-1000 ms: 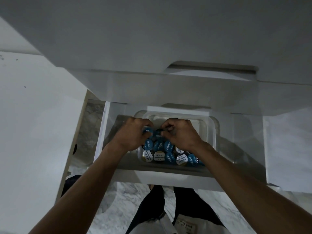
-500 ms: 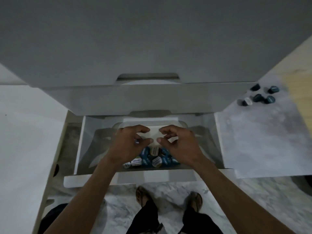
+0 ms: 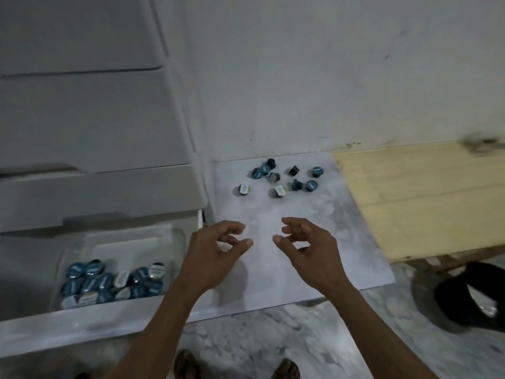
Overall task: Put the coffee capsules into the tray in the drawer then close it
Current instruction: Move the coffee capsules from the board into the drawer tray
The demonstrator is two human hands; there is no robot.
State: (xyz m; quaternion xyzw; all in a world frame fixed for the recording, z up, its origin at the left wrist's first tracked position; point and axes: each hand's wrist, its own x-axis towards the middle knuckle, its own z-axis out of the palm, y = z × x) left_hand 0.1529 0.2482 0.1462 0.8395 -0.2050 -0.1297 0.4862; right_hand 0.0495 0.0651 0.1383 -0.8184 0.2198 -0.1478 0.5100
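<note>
Several loose coffee capsules [image 3: 278, 177], blue, black and white-topped, lie scattered on a pale marble-look board [image 3: 341, 242] by the wall. At the lower left an open white drawer [image 3: 82, 328] holds a clear plastic tray [image 3: 175, 239] with several capsules [image 3: 109, 280] piled in its near half. My left hand [image 3: 216, 253] and my right hand [image 3: 306, 247] hover side by side over the board, below the loose capsules. Both are empty, with fingers curled and apart.
A white drawer unit [image 3: 90, 119] rises above the open drawer at the left. A bare plywood sheet [image 3: 420, 198] lies right of the board. A black object [image 3: 470, 294] sits on the marble floor at the right. My feet [image 3: 235, 367] show at the bottom edge.
Both hands have left the tray and swung right, out of the drawer and over the board. The view has turned right, bringing the loose capsules into sight.
</note>
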